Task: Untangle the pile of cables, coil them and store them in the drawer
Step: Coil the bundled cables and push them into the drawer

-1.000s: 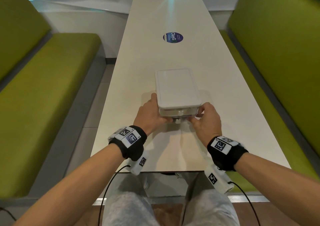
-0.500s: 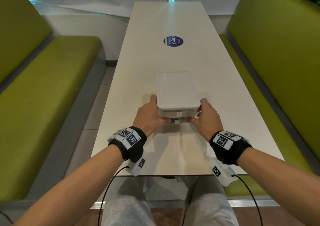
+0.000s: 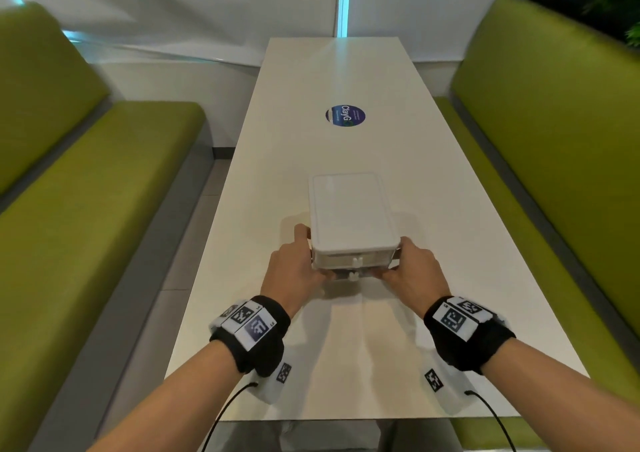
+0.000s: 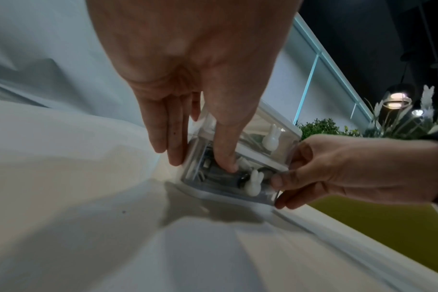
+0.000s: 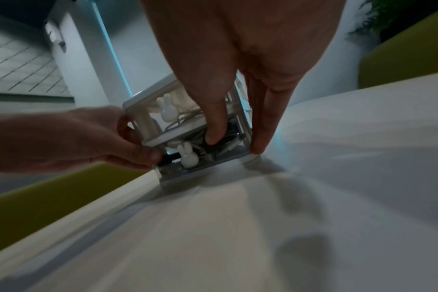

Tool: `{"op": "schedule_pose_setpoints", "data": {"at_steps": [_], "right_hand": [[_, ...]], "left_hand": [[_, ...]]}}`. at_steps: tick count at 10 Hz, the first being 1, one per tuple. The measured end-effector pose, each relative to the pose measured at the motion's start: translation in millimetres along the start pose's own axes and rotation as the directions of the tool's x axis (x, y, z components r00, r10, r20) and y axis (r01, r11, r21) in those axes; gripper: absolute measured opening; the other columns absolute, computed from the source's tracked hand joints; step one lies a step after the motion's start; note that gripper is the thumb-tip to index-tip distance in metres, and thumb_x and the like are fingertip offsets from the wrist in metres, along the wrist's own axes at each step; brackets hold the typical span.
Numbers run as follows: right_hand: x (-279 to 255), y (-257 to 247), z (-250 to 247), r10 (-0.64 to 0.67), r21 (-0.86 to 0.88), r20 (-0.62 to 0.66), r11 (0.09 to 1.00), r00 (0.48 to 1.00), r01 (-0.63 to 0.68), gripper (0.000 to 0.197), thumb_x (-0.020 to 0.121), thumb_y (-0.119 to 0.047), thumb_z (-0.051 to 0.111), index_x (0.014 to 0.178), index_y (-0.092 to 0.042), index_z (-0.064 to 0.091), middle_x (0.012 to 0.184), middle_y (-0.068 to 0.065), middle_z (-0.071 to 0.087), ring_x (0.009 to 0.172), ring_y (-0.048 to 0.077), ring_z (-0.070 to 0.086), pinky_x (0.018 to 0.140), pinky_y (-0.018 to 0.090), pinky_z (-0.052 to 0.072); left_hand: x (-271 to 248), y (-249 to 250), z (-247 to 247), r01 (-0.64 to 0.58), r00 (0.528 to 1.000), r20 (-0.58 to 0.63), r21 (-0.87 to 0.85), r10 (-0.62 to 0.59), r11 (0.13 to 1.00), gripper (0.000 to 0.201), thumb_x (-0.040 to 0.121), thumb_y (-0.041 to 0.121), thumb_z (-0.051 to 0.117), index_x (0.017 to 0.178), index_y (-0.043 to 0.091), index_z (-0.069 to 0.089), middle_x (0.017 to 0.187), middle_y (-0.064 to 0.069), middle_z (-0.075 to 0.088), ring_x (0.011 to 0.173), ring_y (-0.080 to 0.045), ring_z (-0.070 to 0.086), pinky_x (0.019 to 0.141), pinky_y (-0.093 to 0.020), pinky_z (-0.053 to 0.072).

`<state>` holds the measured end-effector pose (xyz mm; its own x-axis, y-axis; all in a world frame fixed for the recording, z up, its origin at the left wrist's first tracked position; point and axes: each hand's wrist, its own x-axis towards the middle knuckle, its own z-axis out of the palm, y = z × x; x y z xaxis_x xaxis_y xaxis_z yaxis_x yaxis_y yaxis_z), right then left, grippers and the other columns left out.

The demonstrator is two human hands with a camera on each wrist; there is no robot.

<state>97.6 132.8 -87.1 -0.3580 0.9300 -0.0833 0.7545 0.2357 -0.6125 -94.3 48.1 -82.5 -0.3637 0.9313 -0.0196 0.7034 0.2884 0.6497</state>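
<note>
A small white drawer box with two clear-fronted drawers stands on the white table. My left hand holds its left front corner and my right hand holds its right front corner. The fingers of both hands lie along the sides. Both thumbs press on the lower drawer front, which has a white rabbit-shaped knob. Dark coiled cables show through that front. The upper drawer has its own rabbit knob and some pale cable inside. No loose cable lies on the table.
A round blue sticker sits farther up the table. Green upholstered benches run along both sides. A white wall closes the far end, and green plants stand behind the right bench.
Both hands have stayed on the box's front corners. The lower drawer has slid further in under the thumbs, and my right hand has shifted a little forward along the side.
</note>
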Motion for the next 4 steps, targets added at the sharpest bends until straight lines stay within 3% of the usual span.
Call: {"op": "schedule_pose_setpoints", "data": {"at_steps": [1,2,3,4], "right_hand": [[14,-1,5,0.02,-0.014,0.008,1.0,1.0,-0.019,0.043,0.079,-0.044,0.076,0.105,-0.014,0.059,0.098,0.003,0.07,0.086,0.023,0.067,0.07,0.031,0.053],[32,-14,2,0.038,0.007,-0.006,0.999,0.999,-0.038,0.044,0.079,-0.042,0.076,0.109,-0.013,0.061,0.102,0.006,0.07,0.092,0.026,0.066,0.076,0.033,0.053],[43,-24,-6,0.065,-0.074,0.035,0.995,0.997,-0.062,0.039,0.081,-0.037,0.073,0.109,-0.011,0.063,0.105,0.008,0.07,0.095,0.028,0.066,0.077,0.031,0.052],[33,-44,-24,0.103,-0.193,0.045,0.977,0.994,-0.092,0.023,0.086,-0.027,0.064,0.098,-0.008,0.061,0.093,0.007,0.062,0.092,0.031,0.064,0.067,0.028,0.044]], "left_hand": [[15,-2,1,-0.004,1.0,-0.024,-0.017,0.004,1.0,0.059,0.072,0.031,0.081,0.109,0.023,0.035,0.094,0.001,0.069,0.085,-0.025,0.066,0.07,-0.035,0.05],[35,1,-1,0.033,0.999,-0.033,-0.049,-0.035,0.998,0.056,0.077,0.025,0.077,0.117,0.017,0.038,0.106,-0.005,0.07,0.095,-0.029,0.067,0.082,-0.042,0.053],[42,4,-7,0.128,0.992,-0.009,-0.023,-0.128,0.992,0.062,0.082,0.031,0.072,0.131,0.013,0.038,0.118,-0.012,0.065,0.106,-0.033,0.062,0.089,-0.041,0.051],[33,20,-25,0.115,0.993,-0.038,0.115,-0.111,0.987,0.049,0.088,0.036,0.062,0.129,0.013,0.049,0.121,-0.011,0.063,0.109,-0.031,0.059,0.088,-0.036,0.048]]}}
